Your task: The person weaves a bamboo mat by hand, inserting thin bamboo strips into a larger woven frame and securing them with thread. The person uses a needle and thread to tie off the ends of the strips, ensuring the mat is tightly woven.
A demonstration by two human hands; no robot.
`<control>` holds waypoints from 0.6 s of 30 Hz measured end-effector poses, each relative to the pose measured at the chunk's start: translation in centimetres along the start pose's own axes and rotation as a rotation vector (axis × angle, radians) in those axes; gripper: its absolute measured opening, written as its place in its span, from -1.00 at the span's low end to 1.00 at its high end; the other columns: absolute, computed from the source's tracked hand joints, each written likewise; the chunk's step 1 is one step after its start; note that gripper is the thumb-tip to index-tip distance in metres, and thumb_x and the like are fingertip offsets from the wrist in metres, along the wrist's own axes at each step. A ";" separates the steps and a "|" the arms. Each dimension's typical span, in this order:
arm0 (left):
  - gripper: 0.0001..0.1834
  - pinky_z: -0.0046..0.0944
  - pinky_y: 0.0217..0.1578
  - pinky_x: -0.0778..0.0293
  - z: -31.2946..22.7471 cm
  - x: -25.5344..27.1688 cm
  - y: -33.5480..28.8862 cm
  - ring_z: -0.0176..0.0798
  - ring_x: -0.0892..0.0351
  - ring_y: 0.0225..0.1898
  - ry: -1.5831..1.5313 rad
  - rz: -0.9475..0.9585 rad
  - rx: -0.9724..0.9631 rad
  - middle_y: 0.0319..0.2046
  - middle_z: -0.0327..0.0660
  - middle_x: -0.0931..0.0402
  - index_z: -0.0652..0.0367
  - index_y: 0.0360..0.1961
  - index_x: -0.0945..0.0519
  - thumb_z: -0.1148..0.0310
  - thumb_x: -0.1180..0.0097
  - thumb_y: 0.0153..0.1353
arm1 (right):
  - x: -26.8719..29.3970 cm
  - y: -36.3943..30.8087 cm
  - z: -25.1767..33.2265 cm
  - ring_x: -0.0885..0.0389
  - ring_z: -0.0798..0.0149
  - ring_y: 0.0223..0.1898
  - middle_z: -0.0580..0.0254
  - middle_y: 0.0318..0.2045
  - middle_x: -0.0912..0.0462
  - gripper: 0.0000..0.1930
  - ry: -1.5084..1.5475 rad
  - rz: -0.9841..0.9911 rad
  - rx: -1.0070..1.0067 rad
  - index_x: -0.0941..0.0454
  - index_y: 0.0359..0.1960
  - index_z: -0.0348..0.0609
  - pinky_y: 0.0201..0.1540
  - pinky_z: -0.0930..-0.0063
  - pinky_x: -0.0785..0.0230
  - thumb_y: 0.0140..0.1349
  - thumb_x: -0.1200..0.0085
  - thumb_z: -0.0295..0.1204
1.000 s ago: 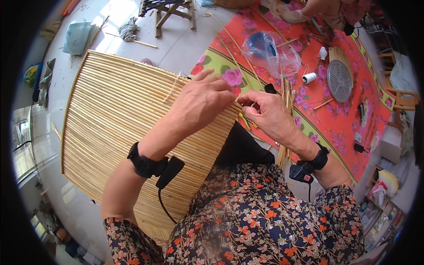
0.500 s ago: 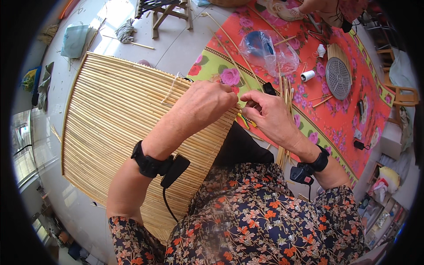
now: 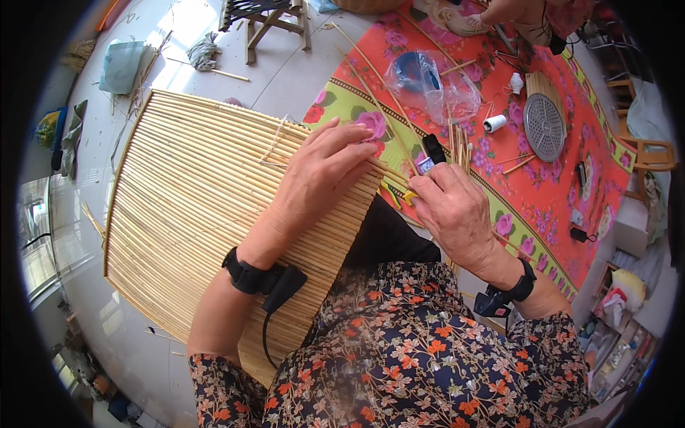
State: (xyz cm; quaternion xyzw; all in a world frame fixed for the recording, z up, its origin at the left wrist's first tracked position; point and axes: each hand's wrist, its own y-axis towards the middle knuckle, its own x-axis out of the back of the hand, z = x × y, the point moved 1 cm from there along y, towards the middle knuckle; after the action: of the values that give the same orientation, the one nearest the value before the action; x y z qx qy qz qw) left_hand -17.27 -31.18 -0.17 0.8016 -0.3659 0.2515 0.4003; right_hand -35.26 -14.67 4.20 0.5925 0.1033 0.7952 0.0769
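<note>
Across the lap lies a mat [image 3: 193,207] of thin reeds, tilted, its right edge meeting the floral cloth [image 3: 571,178]; the left hand [image 3: 321,171] rests flat on that edge, fingers loosely spread and pressing the reeds, gripping nothing; the right hand [image 3: 453,210] sits just beside it, fingers curled together near the reed ends, though whether they pinch a reed I cannot tell; a small black tool [image 3: 433,150] lies just above its knuckles; loose sticks [image 3: 457,143] lie close by on the cloth.

A wooden stool [image 3: 267,21], white thread spool [image 3: 494,123], round metal grate [image 3: 545,127].
</note>
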 end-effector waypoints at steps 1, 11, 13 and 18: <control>-0.73 0.03 0.27 -0.54 0.2 -0.1 -0.4 -0.07 -0.68 0.11 0.010 -0.030 -0.014 0.01 -0.19 -0.69 0.11 -0.03 -0.76 0.38 -0.39 0.24 | 0.0 0.1 0.0 -0.61 0.13 -0.25 0.23 -0.32 -0.52 -0.86 -0.009 -0.002 0.003 -0.61 -0.27 -0.06 -0.21 0.22 -0.48 0.19 -0.34 -0.49; -0.77 -0.01 0.23 -0.49 0.2 -0.9 -0.5 -0.08 -0.70 0.03 -0.019 0.027 0.045 -0.13 -0.16 -0.73 0.17 -0.11 -0.77 0.36 -0.40 0.23 | 0.2 -0.5 -0.3 -0.68 0.13 -0.26 0.22 -0.28 -0.61 -0.81 -0.083 0.041 0.021 -0.61 -0.25 -0.08 -0.18 0.22 -0.49 0.15 -0.38 -0.45; -0.79 -0.02 0.20 -0.48 0.0 -0.9 -0.4 -0.07 -0.70 0.00 -0.028 0.022 0.046 -0.15 -0.16 -0.72 0.18 -0.13 -0.77 0.38 -0.39 0.23 | 0.3 -0.4 -0.3 -0.68 0.12 -0.25 0.21 -0.28 -0.62 -0.80 -0.079 0.069 0.020 -0.60 -0.23 -0.10 -0.17 0.22 -0.51 0.15 -0.37 -0.46; -0.82 -0.03 0.22 -0.45 0.3 -1.0 -0.4 -0.07 -0.69 0.00 -0.069 0.019 0.044 -0.19 -0.18 -0.71 0.18 -0.17 -0.77 0.39 -0.38 0.23 | 0.3 -0.4 -0.3 -0.69 0.11 -0.23 0.19 -0.26 -0.63 -0.79 -0.064 0.093 0.005 -0.59 -0.21 -0.12 -0.18 0.23 -0.56 0.14 -0.36 -0.49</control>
State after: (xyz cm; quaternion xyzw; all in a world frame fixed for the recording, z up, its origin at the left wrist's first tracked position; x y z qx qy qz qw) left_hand -17.56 -30.89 -1.19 0.8148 -0.3814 0.2355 0.3676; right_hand -35.64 -14.22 4.30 0.6218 0.0751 0.7784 0.0416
